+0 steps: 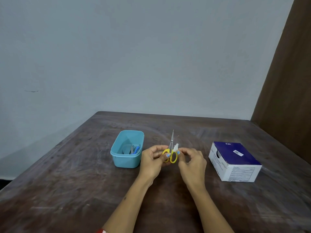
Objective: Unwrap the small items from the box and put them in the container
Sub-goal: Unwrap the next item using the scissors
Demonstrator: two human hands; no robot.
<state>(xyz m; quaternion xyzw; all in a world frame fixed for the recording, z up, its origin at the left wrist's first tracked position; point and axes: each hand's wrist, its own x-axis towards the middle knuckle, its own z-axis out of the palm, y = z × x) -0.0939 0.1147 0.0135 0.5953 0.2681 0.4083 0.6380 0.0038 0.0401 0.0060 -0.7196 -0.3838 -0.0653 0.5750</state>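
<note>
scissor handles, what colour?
Yellow, on the scissors between both hands; head view.

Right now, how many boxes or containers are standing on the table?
2. The light blue container stands to the left of the hands, with small items inside. The blue-and-white box stands to the right of them. Nothing seems hidden.

Behind the yellow-handled steel scissors [171, 153]: part of a small white wrapped item [176, 146], too small to identify. Left of the scissors, inside the light blue plastic container [126, 160]: blurred grey and blue contents, not identifiable. Right of them, on the blue-and-white cardboard box [234, 161]: print too small to read. Both forearms cut off by the bottom edge.
</note>
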